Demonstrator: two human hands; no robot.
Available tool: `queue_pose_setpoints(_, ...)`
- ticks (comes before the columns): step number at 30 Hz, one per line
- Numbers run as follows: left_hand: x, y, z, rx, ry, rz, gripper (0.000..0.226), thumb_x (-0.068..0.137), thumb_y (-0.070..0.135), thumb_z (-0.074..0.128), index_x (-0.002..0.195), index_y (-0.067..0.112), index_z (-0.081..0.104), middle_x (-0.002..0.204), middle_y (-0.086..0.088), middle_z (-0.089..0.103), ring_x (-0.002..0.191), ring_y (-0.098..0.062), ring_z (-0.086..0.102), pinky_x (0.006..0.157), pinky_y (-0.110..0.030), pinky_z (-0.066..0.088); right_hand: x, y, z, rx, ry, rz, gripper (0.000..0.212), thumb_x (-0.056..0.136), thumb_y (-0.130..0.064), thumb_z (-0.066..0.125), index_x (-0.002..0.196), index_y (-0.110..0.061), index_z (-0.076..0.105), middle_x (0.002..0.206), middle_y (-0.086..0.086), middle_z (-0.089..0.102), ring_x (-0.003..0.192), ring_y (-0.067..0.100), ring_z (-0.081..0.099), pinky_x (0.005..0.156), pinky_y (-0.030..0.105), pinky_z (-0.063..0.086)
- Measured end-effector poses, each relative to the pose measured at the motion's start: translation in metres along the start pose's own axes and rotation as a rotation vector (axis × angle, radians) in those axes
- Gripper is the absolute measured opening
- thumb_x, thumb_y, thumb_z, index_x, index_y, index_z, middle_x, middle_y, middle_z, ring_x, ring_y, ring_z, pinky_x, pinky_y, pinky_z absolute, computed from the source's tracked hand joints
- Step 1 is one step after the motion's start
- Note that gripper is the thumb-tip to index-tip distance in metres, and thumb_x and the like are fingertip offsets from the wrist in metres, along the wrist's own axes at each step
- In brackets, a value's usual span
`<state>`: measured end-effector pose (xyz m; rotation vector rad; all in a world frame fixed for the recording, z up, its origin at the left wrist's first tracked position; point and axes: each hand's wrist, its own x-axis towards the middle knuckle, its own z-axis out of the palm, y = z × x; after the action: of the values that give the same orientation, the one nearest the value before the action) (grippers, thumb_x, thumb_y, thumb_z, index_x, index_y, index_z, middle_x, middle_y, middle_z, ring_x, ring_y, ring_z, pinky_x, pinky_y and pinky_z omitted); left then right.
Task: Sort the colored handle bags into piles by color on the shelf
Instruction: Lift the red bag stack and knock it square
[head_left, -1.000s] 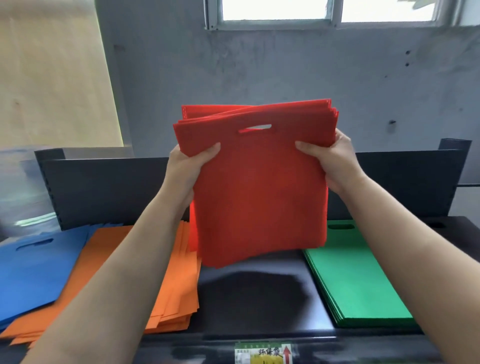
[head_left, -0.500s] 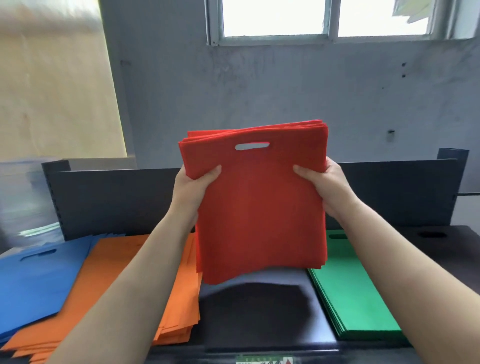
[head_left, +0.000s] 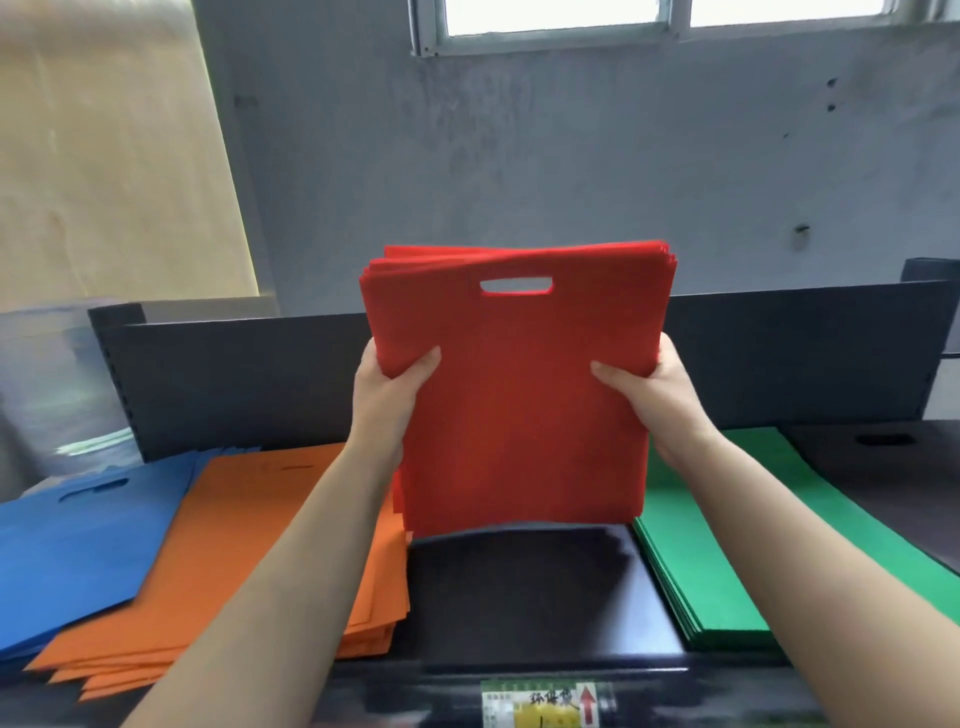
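A stack of red handle bags stands upright, its bottom edge touching or just above the dark shelf. My left hand grips the stack's left edge and my right hand grips its right edge, thumbs on the front. Flat on the shelf lie a blue pile at far left, an orange pile beside it, and a green pile to the right. A dark bag lies at far right.
A black back panel runs behind the shelf. The bare gap of shelf between the orange and green piles sits under the red stack. A yellow-green label is stuck on the shelf's front edge. A grey wall and a window rise behind.
The red stack has come down from chest height toward the shelf gap between the orange and green piles. Both hands keep their grip on its sides.
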<state>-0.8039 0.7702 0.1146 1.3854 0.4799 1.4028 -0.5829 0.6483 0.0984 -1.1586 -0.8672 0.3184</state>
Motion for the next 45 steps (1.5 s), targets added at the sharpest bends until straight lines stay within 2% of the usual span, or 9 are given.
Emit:
queue_pose_setpoints(4,-0.026,-0.031,-0.005,-0.032,-0.026,-0.181,0.024,0.081,0.015,0.073,0.101,0.025,0.063,0.098,0.004,0.072,0.089,-0.01,0.069,0.072,-0.022,0.053,-0.025,0.03,-0.003,-0.226,0.118,0.036,0.041,0.073,-0.017,0.081,0.106,-0.02,0.055,0.103,0.001,0.067,0.097,0.021,0.064,0.089,0.042,0.051)
queue_pose_setpoints(10,-0.009,-0.018,0.002,0.018,0.048,-0.019,0.016,0.086,0.019,0.068,0.1,0.027,0.065,0.099,0.003,0.072,0.095,-0.016,0.068,0.083,-0.031,0.054,-0.017,0.01,0.013,-0.288,0.245,-0.189,0.033,0.077,-0.017,0.076,0.099,-0.022,0.052,0.083,-0.018,0.059,0.075,0.004,0.059,0.068,0.016,0.044)
queue_pose_setpoints(14,-0.015,-0.038,-0.005,0.099,0.073,-0.063,0.025,0.082,0.015,0.072,0.098,0.031,0.061,0.093,0.015,0.071,0.091,-0.007,0.067,0.072,-0.016,0.052,-0.016,0.018,0.007,-0.324,0.134,-0.04,0.044,0.074,-0.015,0.077,0.11,-0.021,0.052,0.094,-0.008,0.064,0.09,0.013,0.063,0.08,0.032,0.05)
queue_pose_setpoints(19,-0.027,-0.066,-0.015,0.418,0.05,-0.074,0.024,0.083,0.012,0.071,0.107,0.011,0.064,0.105,-0.006,0.067,0.094,-0.017,0.061,0.081,-0.027,0.045,-0.026,0.039,-0.003,-0.339,0.05,0.084,0.035,0.081,-0.006,0.069,0.108,-0.019,0.051,0.103,0.005,0.064,0.101,0.027,0.062,0.091,0.046,0.049)
queue_pose_setpoints(22,-0.022,-0.054,-0.01,0.445,0.071,0.055,0.018,0.086,0.012,0.068,0.103,0.008,0.067,0.097,-0.004,0.068,0.091,-0.018,0.062,0.078,-0.029,0.045,-0.019,0.024,-0.002,-0.326,0.091,-0.022,0.031,0.082,-0.005,0.066,0.103,-0.023,0.051,0.095,-0.003,0.065,0.093,0.02,0.063,0.088,0.043,0.051)
queue_pose_setpoints(27,-0.017,-0.042,-0.009,0.412,0.09,0.153,0.005,0.086,0.024,0.069,0.087,0.028,0.066,0.084,0.017,0.067,0.079,0.002,0.062,0.072,-0.022,0.048,-0.013,0.007,-0.001,-0.31,0.115,-0.117,0.034,0.082,-0.01,0.069,0.102,-0.031,0.052,0.089,-0.019,0.061,0.084,0.003,0.061,0.081,0.029,0.049)
queue_pose_setpoints(32,-0.031,-0.061,-0.009,0.399,0.052,0.014,0.01,0.083,0.019,0.072,0.085,0.027,0.067,0.081,0.012,0.068,0.087,-0.014,0.066,0.079,-0.03,0.049,-0.037,0.04,-0.006,-0.403,0.059,0.052,0.046,0.08,-0.008,0.07,0.119,-0.019,0.047,0.098,-0.003,0.061,0.096,0.021,0.06,0.081,0.031,0.047)
queue_pose_setpoints(37,-0.018,-0.037,0.005,0.376,0.077,0.147,0.012,0.083,0.02,0.072,0.077,0.028,0.067,0.074,0.016,0.068,0.076,-0.011,0.066,0.07,-0.03,0.051,-0.032,0.03,-0.01,-0.363,0.123,-0.079,0.047,0.077,-0.005,0.072,0.117,-0.017,0.051,0.093,-0.01,0.06,0.093,0.017,0.06,0.084,0.031,0.048)
queue_pose_setpoints(45,-0.035,-0.045,0.001,-0.027,-0.025,-0.293,0.008,0.087,0.007,0.065,0.091,0.013,0.068,0.077,0.0,0.074,0.069,-0.014,0.071,0.057,-0.023,0.055,-0.034,0.042,-0.021,-0.501,-0.03,0.081,0.047,0.076,-0.009,0.074,0.115,-0.022,0.051,0.101,-0.007,0.062,0.098,0.016,0.06,0.084,0.029,0.047)
